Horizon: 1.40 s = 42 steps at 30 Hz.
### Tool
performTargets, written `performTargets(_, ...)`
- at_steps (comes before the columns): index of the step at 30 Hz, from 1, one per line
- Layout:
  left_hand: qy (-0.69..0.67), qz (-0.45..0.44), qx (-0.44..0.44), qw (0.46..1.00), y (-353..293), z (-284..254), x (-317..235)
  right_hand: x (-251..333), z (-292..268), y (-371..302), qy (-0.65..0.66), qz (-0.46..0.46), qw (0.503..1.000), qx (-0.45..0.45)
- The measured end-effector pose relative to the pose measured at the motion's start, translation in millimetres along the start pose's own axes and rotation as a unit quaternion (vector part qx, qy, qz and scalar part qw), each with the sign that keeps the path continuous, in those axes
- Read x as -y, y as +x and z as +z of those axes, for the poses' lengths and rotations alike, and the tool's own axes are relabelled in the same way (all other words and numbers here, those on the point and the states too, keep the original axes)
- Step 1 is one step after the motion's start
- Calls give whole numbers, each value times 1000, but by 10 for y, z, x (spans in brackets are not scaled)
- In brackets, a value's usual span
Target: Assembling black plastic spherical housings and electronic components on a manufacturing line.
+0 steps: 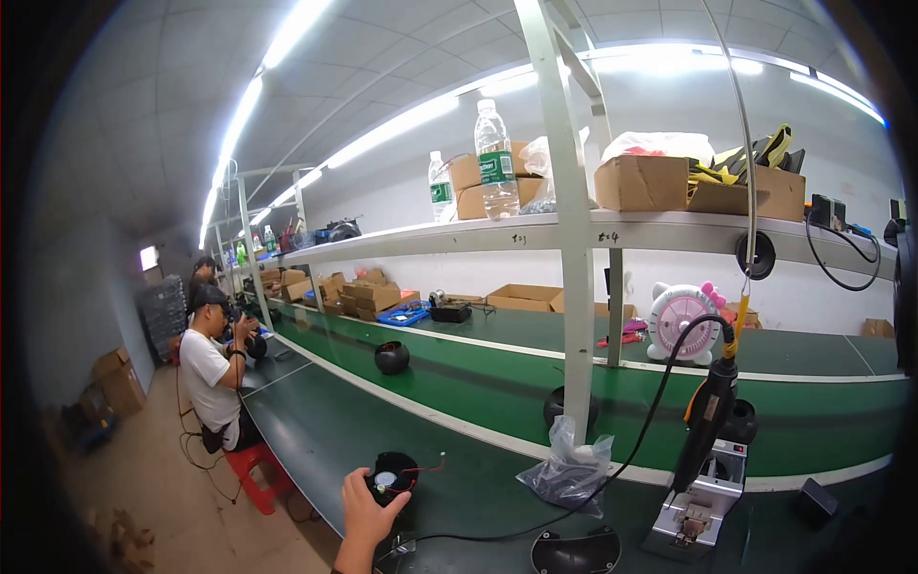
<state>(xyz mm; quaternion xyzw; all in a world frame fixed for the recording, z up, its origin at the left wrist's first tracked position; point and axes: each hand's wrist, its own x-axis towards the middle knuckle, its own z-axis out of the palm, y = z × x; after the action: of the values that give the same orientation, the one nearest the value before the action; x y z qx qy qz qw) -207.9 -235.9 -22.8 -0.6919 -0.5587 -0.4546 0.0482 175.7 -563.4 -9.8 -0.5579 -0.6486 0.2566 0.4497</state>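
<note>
My left hand comes in from the lower edge, its fingers and thumb closed round a black rounded housing. A round silver-grey speaker sits in that housing, and a thin red wire with a small white end sticks out to the right. No right hand shows. Right of the held housing, a curved black shell piece lies on the dark green bench. Farther right, a black electric screwdriver hangs from a cord above a silver metal device.
A clear plastic bag lies by the white post. Black round housings rest on the green conveyor. A pink-and-white fan stands behind it. A black block sits at right. A co-worker sits at left.
</note>
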Motion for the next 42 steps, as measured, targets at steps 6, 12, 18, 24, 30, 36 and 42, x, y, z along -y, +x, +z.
performTargets(6,-58,-13,108,992,-141,-128,159,-26,-45,37,-8,34,999,-19)
performTargets(12,68,91,260,959,-418,-667,-219,-90,-51,45,-28,54,997,-46)
performTargets(18,36,152,339,928,-129,-844,-1071,-159,-32,38,-15,97,993,-59)
performTargets(24,-147,324,417,836,-379,-300,-2034,-321,-66,132,28,70,993,-87)
performTargets(30,-199,278,481,807,-710,130,-2235,-467,63,9,171,142,963,-150)
performTargets(36,-176,357,398,827,-982,-76,-2490,-518,-16,89,320,174,923,-121)
performTargets(42,-260,361,395,804,-1028,-112,-2528,-508,13,121,397,134,897,-142)
